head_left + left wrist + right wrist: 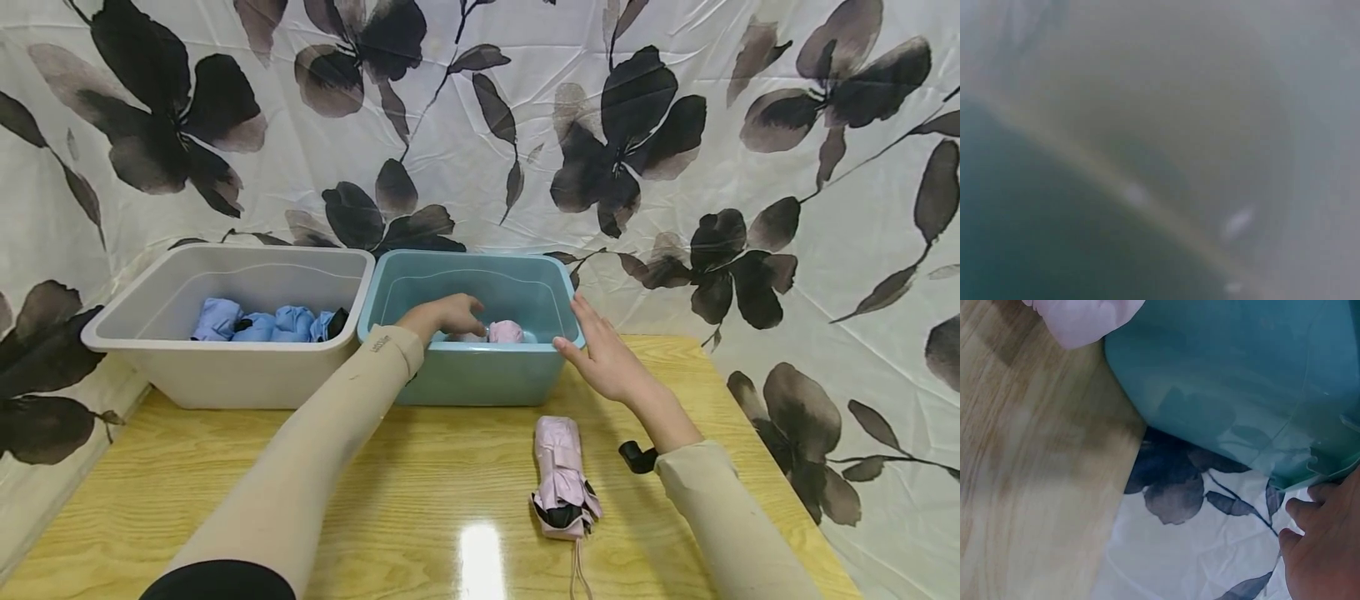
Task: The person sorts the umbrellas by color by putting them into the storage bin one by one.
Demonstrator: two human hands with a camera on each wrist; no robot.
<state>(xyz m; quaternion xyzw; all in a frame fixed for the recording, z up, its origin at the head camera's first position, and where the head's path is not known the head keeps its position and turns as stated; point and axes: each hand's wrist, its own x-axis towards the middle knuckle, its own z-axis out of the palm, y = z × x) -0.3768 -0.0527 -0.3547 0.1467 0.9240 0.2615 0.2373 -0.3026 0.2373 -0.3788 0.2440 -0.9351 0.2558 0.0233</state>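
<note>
Inside the teal bin (pixel 487 375), my left hand (pixel 450 315) reaches over the near rim with fingers loosely bent, beside a pink folded umbrella (pixel 506 332). Another pale pink bundle under that hand is mostly hidden by the rim. My right hand (pixel 606 354) rests against the bin's right rim, its fingers extended; the right wrist view shows its fingers (pixel 1302 512) at the bin's edge. On the table in front lies a folded pink umbrella (pixel 558 467) with a wrist strap. The left wrist view is too blurred to show the hand.
A light grey bin (pixel 225 375) stands at the left against the teal one, holding several folded blue umbrellas (pixel 273 323). Both bins sit on a wood-grain table (pixel 435 483). Behind them hangs a floral cloth (pixel 480 192). A black strap end (pixel 637 457) sticks out from my right wrist.
</note>
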